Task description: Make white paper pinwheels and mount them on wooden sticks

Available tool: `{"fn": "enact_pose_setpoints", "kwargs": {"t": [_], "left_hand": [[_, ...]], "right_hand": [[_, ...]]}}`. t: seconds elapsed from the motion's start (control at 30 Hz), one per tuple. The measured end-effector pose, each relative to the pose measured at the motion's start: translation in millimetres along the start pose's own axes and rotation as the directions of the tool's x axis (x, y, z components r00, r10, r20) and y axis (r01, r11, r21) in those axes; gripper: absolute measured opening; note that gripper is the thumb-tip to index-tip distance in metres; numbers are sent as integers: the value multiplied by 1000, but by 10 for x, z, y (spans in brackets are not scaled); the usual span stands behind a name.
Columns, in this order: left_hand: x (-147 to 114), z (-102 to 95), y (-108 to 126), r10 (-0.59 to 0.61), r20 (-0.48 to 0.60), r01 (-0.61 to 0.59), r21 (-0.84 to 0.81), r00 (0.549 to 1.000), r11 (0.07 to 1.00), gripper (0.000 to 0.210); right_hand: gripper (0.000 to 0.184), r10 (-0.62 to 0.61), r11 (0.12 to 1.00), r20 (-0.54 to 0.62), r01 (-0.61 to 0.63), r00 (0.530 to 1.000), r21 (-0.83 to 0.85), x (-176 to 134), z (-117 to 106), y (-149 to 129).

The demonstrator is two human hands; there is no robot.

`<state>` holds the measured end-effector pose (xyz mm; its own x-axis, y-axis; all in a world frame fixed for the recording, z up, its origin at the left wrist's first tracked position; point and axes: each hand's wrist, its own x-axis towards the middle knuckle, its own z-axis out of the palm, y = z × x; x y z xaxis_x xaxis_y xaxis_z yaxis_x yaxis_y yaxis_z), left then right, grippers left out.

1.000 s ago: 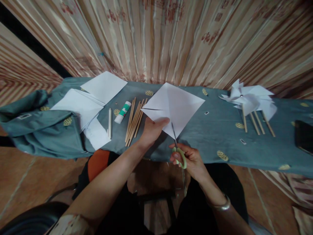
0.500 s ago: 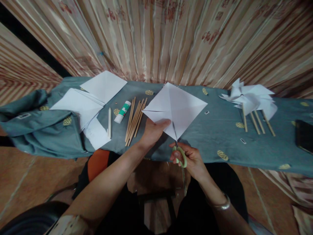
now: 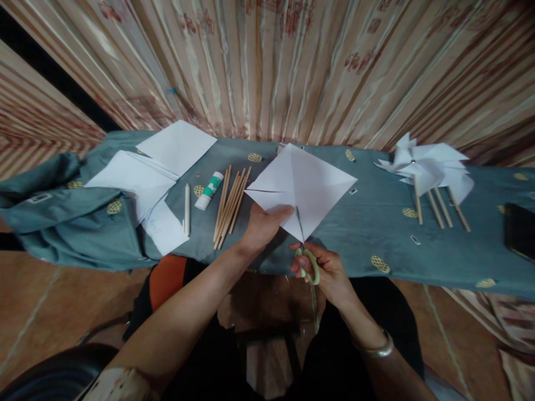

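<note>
A square sheet of white paper point(image 3: 320, 181), creased along its diagonals, is turned with one corner toward me. My left hand point(image 3: 265, 223) grips its lower left edge, thumb on top and the other fingers hidden beneath. A slit runs inward from the sheet's left corner. In my right hand point(image 3: 321, 267) are green-handled scissors point(image 3: 313, 267), my fingers through the loops. Their blades lie along the crease at the near corner, pointing toward the paper's middle.
Left of the sheet lie wooden sticks point(image 3: 229, 206), a glue stick point(image 3: 209, 191), a white pencil-like stick point(image 3: 187, 210) and more white paper point(image 3: 178, 147). Paper pinwheels point(image 3: 434, 164) on sticks and a dark phone point(image 3: 519, 231) are at right. A patterned curtain point(image 3: 267, 67) hangs behind the cloth-covered table point(image 3: 359, 239).
The paper has shifted slightly to the right and toward me. Both hands stay nearly where they were, and the scissor blades remain at the near corner.
</note>
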<state>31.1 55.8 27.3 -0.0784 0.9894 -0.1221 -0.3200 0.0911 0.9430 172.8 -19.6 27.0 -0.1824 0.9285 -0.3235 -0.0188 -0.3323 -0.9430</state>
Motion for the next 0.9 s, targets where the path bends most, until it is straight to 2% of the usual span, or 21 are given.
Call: {"fn": "enact_pose_setpoints", "kwargs": {"t": [0.33,0.9], "left_hand": [[-6,0,-54,-4,19,4,-2,1000,1000,34],[-26,7,-32,-26,22,25,38,999,999,27]], "right_hand": [[48,-15,998,5,15,1000,-53,-2,-34,56],[47,-10,999,-10,9,1000,-45,-1,-31,46]]}}
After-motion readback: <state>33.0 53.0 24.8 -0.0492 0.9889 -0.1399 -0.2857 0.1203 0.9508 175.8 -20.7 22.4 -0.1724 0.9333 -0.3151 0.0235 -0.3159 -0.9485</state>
